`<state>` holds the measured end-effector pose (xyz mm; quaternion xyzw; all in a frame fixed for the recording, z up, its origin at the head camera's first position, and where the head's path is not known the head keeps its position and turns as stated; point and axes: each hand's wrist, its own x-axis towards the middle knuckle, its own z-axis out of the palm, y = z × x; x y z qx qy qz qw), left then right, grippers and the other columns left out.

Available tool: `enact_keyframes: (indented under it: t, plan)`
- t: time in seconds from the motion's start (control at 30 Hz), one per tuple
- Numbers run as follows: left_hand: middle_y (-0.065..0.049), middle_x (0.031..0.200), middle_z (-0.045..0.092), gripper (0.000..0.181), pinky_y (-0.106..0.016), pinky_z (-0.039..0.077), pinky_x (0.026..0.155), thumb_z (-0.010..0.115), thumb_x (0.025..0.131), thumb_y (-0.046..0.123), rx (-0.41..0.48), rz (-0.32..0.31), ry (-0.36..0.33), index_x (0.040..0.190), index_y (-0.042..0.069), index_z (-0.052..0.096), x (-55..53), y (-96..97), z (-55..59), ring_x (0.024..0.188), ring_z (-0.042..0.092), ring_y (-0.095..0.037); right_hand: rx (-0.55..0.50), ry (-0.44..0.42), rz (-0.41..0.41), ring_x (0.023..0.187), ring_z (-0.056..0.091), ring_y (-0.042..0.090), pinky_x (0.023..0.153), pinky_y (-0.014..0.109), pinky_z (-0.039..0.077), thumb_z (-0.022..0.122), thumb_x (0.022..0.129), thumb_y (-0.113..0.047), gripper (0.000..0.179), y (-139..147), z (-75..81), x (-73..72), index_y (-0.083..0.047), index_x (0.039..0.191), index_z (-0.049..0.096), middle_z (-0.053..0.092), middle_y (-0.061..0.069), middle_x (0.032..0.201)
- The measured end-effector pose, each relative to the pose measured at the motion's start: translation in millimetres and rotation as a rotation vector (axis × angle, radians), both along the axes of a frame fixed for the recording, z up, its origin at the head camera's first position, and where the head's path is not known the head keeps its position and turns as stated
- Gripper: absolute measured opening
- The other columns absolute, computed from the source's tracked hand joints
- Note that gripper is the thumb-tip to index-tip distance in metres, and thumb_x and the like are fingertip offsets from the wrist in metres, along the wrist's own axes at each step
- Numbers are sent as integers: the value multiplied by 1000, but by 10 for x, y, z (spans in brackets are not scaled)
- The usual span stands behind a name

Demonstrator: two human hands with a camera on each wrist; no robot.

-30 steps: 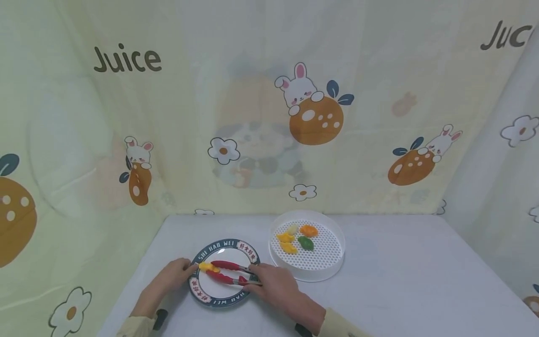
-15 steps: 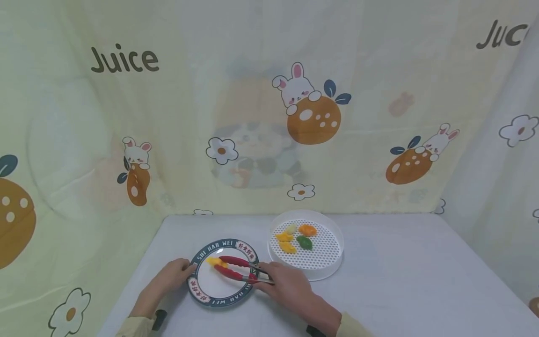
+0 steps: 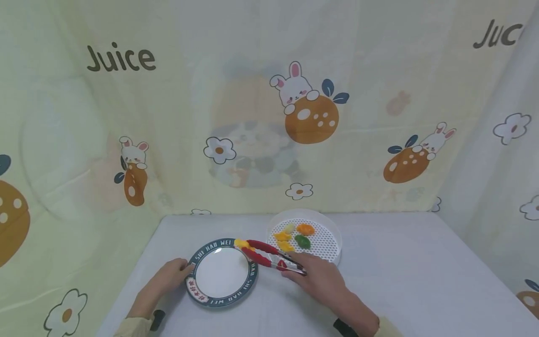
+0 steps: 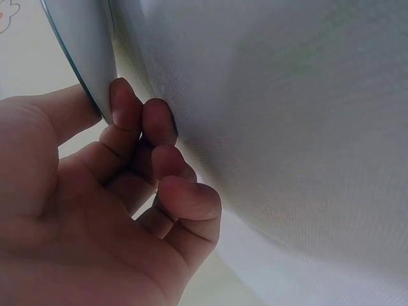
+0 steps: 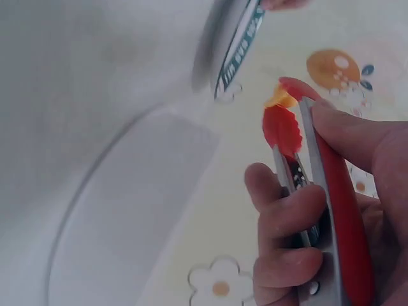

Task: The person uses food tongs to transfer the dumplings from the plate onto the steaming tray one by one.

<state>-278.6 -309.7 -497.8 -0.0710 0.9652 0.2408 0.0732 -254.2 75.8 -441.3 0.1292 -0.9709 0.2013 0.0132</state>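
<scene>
My left hand point(image 3: 170, 275) pinches the left rim of a round plate point(image 3: 201, 299) with a dark blue lettered border; in the left wrist view the thumb and curled fingers point(image 4: 124, 105) grip its edge. My right hand point(image 3: 322, 278) grips red and metal tongs point(image 3: 263, 255), fingers wrapped round the handles in the right wrist view. Between the red tips a yellow dumpling-shaped piece point(image 3: 241, 244) is pinched, overlapping the plate's upper right rim in the head view. Behind the tongs stands a round white perforated tray point(image 3: 330, 248).
On the tray lie two yellow pieces point(image 3: 283, 237), a pale one point(image 3: 289, 228), an orange one point(image 3: 305, 229) and a green one point(image 3: 302, 242). A white cloth covers the table point(image 3: 404, 281). A printed curtain point(image 3: 362, 178) hangs behind it.
My right hand has moved right and slightly up, carrying the tongs and yellow piece from over the plate's left side to its upper right rim. My left hand keeps its hold on the plate.
</scene>
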Motion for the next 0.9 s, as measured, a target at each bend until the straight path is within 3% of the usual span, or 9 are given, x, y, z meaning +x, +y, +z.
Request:
enact_keyframes:
  t: [0.23,0.47,0.7,0.9]
  plan:
    - [-10,97,69,38,-48,58,88,55,102,29,-4,4,-4,118,-5,64,-5,-5,1,91,65,-23,27,-47,-57,91,58,15,70,30,49,75,82,-58,63,345,82,-74,-27,135,64,71,-2,121]
    - [-6,86,64,33,-42,58,76,54,103,29,18,-2,-1,109,-1,66,11,-22,-14,80,59,-18,57,-84,-33,88,57,17,64,29,44,73,83,-60,66,661,180,-134,-20,135,65,72,2,116]
    - [-15,106,70,42,-51,56,93,54,103,30,10,3,-12,122,-6,62,-5,-34,-28,99,67,-29,121,-93,6,85,57,18,62,30,47,75,82,-56,67,819,344,-189,-12,131,66,73,6,112]
    - [-28,127,62,49,-57,51,102,53,103,30,23,5,-24,131,-9,56,-4,-36,-14,122,58,-46,151,-128,-3,83,56,18,62,30,48,76,82,-55,66,895,417,-179,-11,130,67,73,6,108]
